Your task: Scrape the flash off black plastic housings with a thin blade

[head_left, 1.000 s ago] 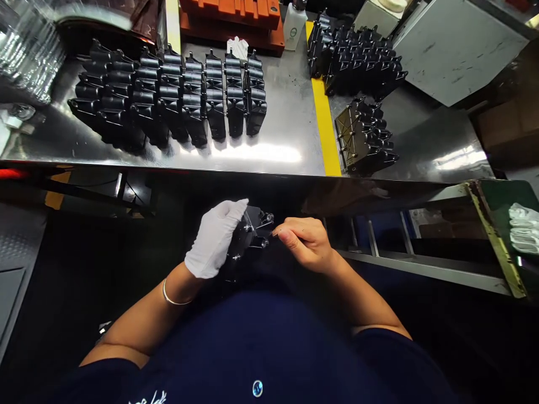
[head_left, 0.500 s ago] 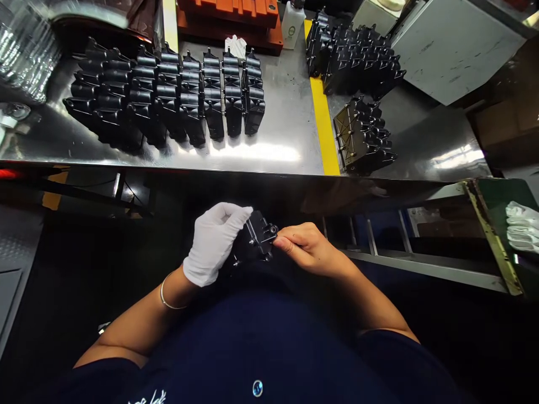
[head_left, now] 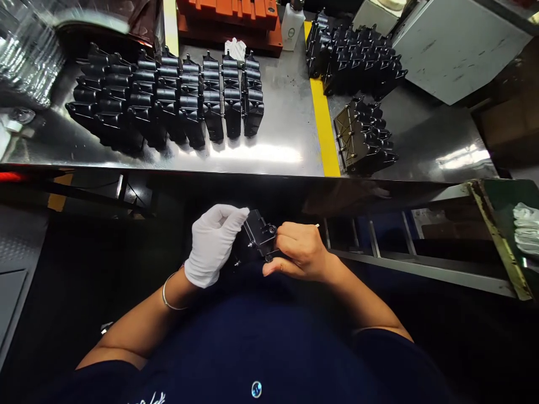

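In front of my body, above the dark gap below the bench, my left hand (head_left: pixel 213 242), in a white glove, pinches a black plastic part (head_left: pixel 260 230) by its upper left side. The part is tilted and has a round boss on its right and small pins along its lower edge. My bare right hand (head_left: pixel 302 249) is closed against the part's right edge, fingers curled and thumb stretched below. A small pale tip (head_left: pixel 317 225) sticks out behind the right knuckles; the rest of whatever it belongs to is hidden.
On the metal bench (head_left: pixel 278 134) stand rows of black plastic parts (head_left: pixel 168 101), with more black parts (head_left: pixel 362 64) right of a yellow tape strip (head_left: pixel 324 129). Behind are an orange-red fixture (head_left: pixel 231 25) and a white bottle (head_left: pixel 292 25). Clear plastic trays (head_left: pixel 27 56) are stacked left.
My right hand has shifted from a thumb-and-finger pinch at the boss to a curled grip, its thumb lower. The pale tip now shows behind it. My left hand keeps its hold.
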A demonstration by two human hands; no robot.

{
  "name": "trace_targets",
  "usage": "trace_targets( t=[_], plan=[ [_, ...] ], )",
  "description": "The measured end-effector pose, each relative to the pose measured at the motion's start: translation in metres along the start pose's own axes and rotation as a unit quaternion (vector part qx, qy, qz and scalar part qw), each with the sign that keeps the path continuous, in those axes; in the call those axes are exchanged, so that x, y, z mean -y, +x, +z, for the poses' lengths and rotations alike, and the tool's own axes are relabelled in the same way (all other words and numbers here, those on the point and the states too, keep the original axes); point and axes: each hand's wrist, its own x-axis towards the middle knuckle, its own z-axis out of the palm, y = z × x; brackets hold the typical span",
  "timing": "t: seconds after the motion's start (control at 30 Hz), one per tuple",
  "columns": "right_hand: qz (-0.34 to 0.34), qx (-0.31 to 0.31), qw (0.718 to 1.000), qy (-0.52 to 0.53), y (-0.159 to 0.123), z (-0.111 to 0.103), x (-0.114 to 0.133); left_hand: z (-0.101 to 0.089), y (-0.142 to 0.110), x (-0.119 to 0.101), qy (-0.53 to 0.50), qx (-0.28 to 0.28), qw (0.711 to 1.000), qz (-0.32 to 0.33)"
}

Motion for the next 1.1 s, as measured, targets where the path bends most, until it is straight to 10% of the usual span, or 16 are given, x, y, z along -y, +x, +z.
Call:
trace_targets(
  t=[0.33,0.5,0.63,0.83,0.93,1.1],
  plan=[
    [0.027,-0.051,0.994,0.091,-0.004,0.008,-0.007,0.009,0.008,0.000,0.017,0.022,0.999,-0.030],
    [0.183,-0.166,0.945,0.215,0.002,0.013,-0.022,0.010,0.012,-0.003,0.009,0.061,0.997,-0.053],
    [0.293,-0.286,0.897,0.167,0.009,0.024,-0.019,0.010,0.027,-0.010,-0.023,-0.014,0.998,-0.058],
    [0.286,-0.113,0.938,0.162,0.016,0.038,-0.012,0.029,0.049,-0.026,-0.239,-0.052,0.969,-0.037],
    [0.354,-0.142,0.916,0.125,0.045,0.005,-0.048,0.028,0.048,-0.028,-0.328,0.079,0.940,-0.055],
    [0.453,-0.082,0.882,-0.099,0.133,-0.057,-0.134,-0.002,0.046,-0.014,-0.261,0.084,0.957,-0.091]
  ],
)
